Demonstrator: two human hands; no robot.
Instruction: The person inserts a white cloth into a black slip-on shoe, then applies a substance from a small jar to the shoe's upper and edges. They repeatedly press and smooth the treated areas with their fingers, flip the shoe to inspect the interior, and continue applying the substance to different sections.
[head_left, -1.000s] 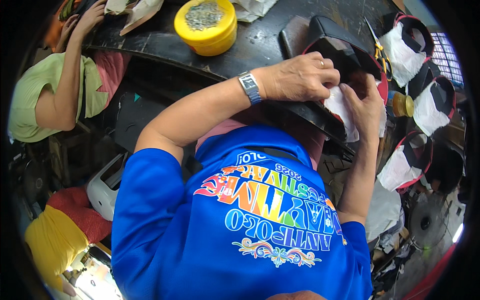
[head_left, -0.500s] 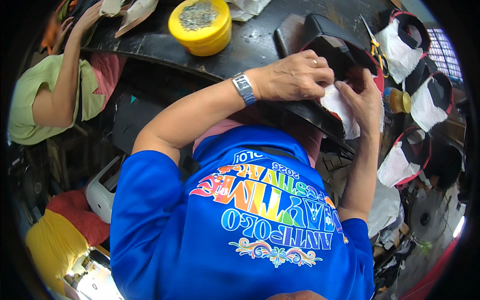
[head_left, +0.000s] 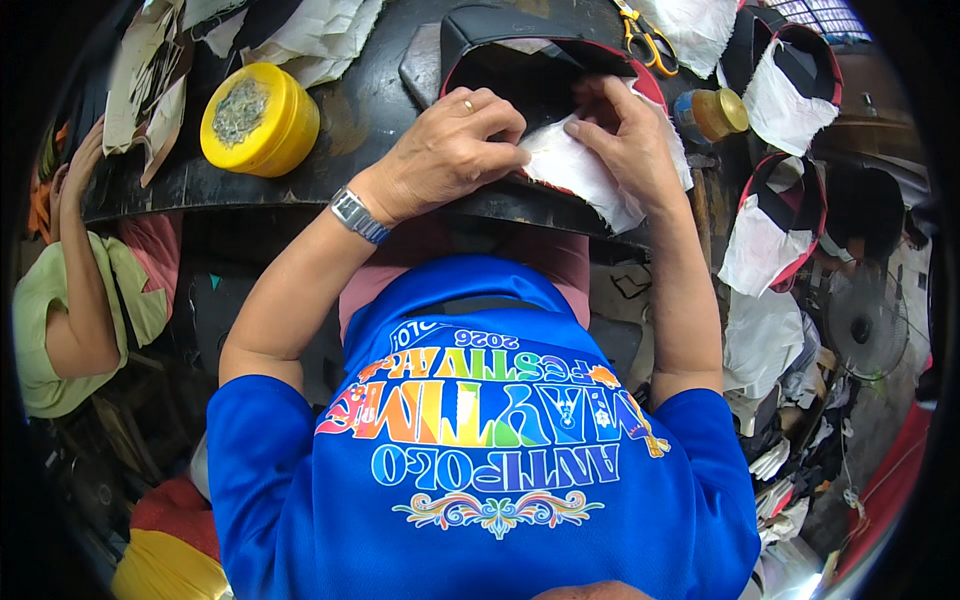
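Note:
Before me at the table edge lies a black curved piece with red trim (head_left: 500, 28), which looks like a shoe upper. A white frayed cloth (head_left: 575, 172) covers its near side. My left hand (head_left: 440, 150), with a ring and a wristwatch, pinches the cloth's left edge between thumb and fingertips. On the cloth's right, my right hand (head_left: 632, 145) is closed on it, its thumb on the white face and its fingers reaching behind toward the dark inside. Those fingertips are partly hidden in shadow.
Yellow-handled scissors (head_left: 648, 40) and a gold-lidded jar (head_left: 712, 114) stand right of the work. Similar black-and-red pieces with white cloth (head_left: 792, 100) hang at right. A yellow tub (head_left: 262, 122) and white scraps (head_left: 320, 42) are at left, near another person's arm (head_left: 78, 270).
The whole view has shifted, so the table and tub sit farther left. Both hands stay on the white cloth; my left hand's fingers have drawn slightly apart from my right thumb.

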